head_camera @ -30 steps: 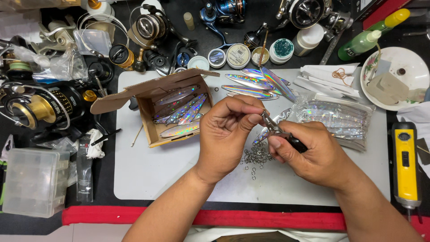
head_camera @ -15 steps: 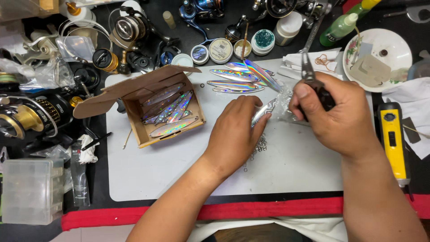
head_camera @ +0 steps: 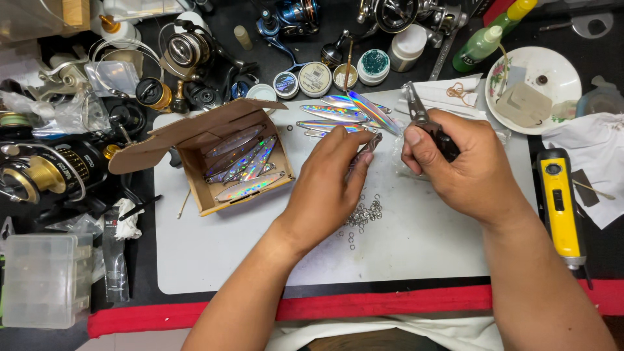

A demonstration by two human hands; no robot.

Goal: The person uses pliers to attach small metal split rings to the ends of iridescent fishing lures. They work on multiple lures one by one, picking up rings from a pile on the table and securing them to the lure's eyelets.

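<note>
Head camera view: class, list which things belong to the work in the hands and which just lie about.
In use: left hand holding a lure; right hand gripping pliers; small rings; box of lures.

Lying about: fishing reels, green bottle, white dish, yellow tool.

Open mat (head_camera: 416,247) between cardboard box (head_camera: 224,162) and yellow tool (head_camera: 560,201).

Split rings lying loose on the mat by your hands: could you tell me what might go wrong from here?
1. The split rings lie loose near the left hand; a wrist sweep could scatter them.
2. The pliers in the right hand point toward the holographic lures; a slip might scratch them.
3. The small lure pinched in the left fingers could drop.
</note>
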